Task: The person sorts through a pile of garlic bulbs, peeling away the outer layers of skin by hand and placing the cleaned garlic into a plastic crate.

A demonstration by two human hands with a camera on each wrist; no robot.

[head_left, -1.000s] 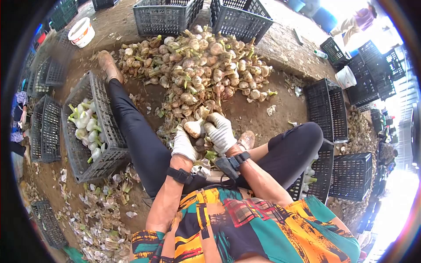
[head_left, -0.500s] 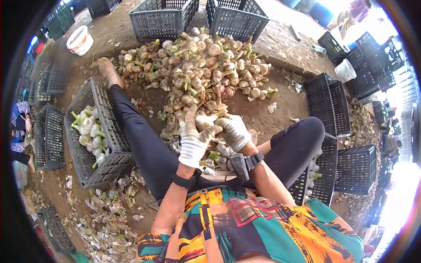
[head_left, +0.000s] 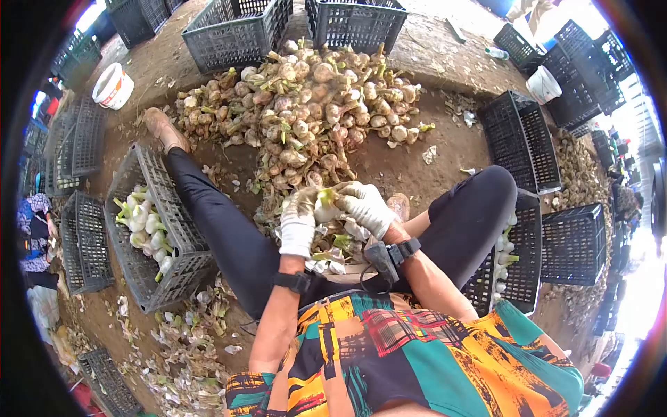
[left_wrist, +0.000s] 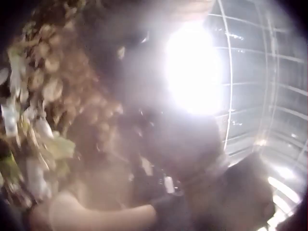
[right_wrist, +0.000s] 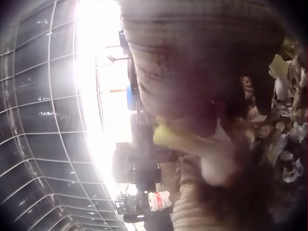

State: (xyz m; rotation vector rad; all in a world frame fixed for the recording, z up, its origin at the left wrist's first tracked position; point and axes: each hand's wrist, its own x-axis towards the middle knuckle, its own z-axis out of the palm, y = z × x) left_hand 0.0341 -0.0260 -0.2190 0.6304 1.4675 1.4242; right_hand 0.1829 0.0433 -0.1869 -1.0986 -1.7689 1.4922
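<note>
Between the two gloved hands is a garlic bulb point(head_left: 324, 208), white with a pale green stem at its top. My left hand point(head_left: 299, 221), in a white knitted glove with soiled fingers, grips it from the left. From the right, my right hand point(head_left: 368, 208) pinches at it near the stem, in a like glove. In the right wrist view the bulb point(right_wrist: 217, 166) shows under the glove with its yellow-green stem pointing left. The left wrist view is blurred and hides the left hand's grip. A heap of unpeeled garlic point(head_left: 306, 111) lies just beyond the hands.
A black crate point(head_left: 184, 243) with white garlic bulbs stands by the left leg, another crate point(head_left: 517, 271) with bulbs by the right knee. Two crates point(head_left: 236, 38) stand behind the heap. Peeled skins point(head_left: 198, 347) litter the floor at left. A white bucket point(head_left: 113, 85) is farther off.
The bulb between the hands went from brown and dirty to clean white. My left hand, spread over it half a second ago, has drawn back to its left side. The head view has shifted slightly.
</note>
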